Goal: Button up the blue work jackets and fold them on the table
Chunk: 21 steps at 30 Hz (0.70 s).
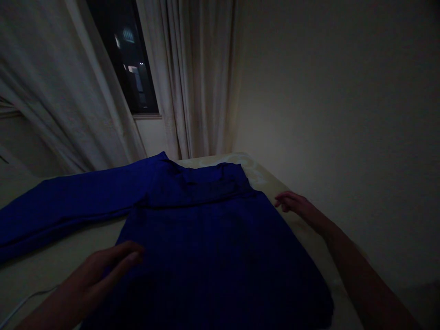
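Observation:
A dark blue long-sleeved garment (213,238) lies flat on a pale bed (261,176). One sleeve (68,206) stretches out to the left; the other seems folded across the top. My left hand (103,270) rests flat on the garment's left edge, fingers stretched out. Beside the garment's upper right edge is my right hand (294,204), fingers loosely extended and low over the bed, holding nothing. The room is dim.
Pale curtains (192,78) hang behind the bed on both sides of a dark window (132,64). A bare wall (343,114) runs along the bed's right side. A thin white cable (20,305) lies at the lower left.

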Tool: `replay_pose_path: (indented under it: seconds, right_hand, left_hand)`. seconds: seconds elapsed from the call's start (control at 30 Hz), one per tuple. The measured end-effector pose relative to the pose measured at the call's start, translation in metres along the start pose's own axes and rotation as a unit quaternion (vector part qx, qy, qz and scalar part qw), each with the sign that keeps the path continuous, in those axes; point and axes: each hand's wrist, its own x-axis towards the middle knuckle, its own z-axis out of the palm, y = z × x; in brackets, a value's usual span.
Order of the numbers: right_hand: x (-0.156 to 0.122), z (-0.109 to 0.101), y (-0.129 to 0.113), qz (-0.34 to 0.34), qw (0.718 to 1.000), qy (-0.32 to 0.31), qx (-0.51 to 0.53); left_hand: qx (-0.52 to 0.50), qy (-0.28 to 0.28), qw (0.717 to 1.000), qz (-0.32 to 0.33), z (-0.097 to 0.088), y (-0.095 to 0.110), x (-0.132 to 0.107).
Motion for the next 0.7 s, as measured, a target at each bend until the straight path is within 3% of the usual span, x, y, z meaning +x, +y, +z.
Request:
replay_pose_path:
  seconds: [0.1,0.17,0.3,0.47,0.57,0.7]
  right_hand:
    - [0.053,0.070,-0.038,-0.106,0.982,-0.082,-0.132]
    - [0.087,0.116,-0.054,-0.156,0.950,-0.125,-0.238]
    - [0.143,0.181,-0.060,-0.171,0.884,-0.100,-0.423]
    - [0.176,0.215,-0.044,-0.119,0.862,-0.124,-0.476]
    - [0.184,0.221,-0.039,-0.114,0.869,-0.109,-0.468]
    - [0.205,0.221,-0.052,-0.035,0.867,-0.081,-0.491]
  left_hand:
    - [0.095,-0.079,0.981,0.150,0.048,0.034,0.007]
    - [0.155,-0.079,0.957,0.233,0.077,0.046,0.009]
    - [0.213,-0.064,0.927,0.301,0.108,0.043,0.004]
    - [0.226,-0.083,0.927,0.287,0.110,0.037,-0.001]
    - [0.205,-0.103,0.935,0.269,0.108,0.040,0.000]
    - [0.171,-0.144,0.943,0.246,0.108,0.038,0.003]
